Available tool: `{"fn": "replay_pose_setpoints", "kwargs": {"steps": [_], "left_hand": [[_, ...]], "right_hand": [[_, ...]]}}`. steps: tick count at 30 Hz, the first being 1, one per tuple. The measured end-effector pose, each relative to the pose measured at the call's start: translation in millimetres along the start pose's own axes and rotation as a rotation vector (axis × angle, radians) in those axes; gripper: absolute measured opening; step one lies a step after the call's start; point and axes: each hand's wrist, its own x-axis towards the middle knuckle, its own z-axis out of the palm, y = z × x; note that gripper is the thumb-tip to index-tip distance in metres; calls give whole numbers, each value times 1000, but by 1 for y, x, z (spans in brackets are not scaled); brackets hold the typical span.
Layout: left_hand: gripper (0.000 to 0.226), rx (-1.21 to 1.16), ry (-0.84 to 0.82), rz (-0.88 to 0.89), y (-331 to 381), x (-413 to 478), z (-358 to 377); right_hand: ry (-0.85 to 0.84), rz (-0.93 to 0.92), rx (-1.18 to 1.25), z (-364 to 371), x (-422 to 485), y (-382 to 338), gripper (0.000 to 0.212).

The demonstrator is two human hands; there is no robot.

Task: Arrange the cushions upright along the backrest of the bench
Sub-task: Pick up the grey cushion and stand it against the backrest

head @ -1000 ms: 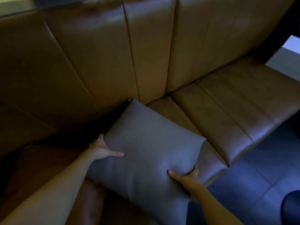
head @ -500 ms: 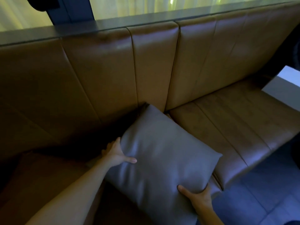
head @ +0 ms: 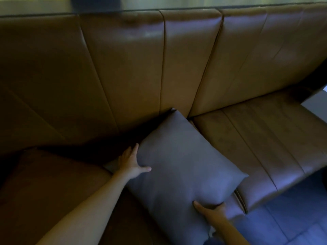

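A grey leather cushion lies tilted on the brown bench seat, its far corner touching the backrest near a seam. My left hand grips the cushion's left edge, thumb on top. My right hand holds the near right edge, fingers curled under it. The cushion leans at a shallow angle, not upright.
The brown leather bench seat stretches to the right and another seat section sits at the left. A dark ledge runs along the top of the backrest. Blue-grey floor tiles lie at the lower right.
The cushion has been pushed farther toward the backrest with both hands still on it. The view has shifted, bringing the backrest's top into frame.
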Motion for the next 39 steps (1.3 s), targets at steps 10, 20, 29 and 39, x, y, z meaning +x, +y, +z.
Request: {"fn": "replay_pose_setpoints", "kwargs": {"steps": [10,20,29,39], "left_hand": [[128,-621,106,-311,-3,-66,35],[128,-719,174,-491,41,-66,47],[140,-732,278,-725,60,-50,68],[157,-1258,188,-692,14,-56,96]], "right_hand": [[-89,-198,-21,-18,-42,-112,102],[-364,-346,-400,11,-20,-179,82],[-445,-382,-552,-5,45,-214,84],[-512,-340,-549,8,102,-205,103]]}}
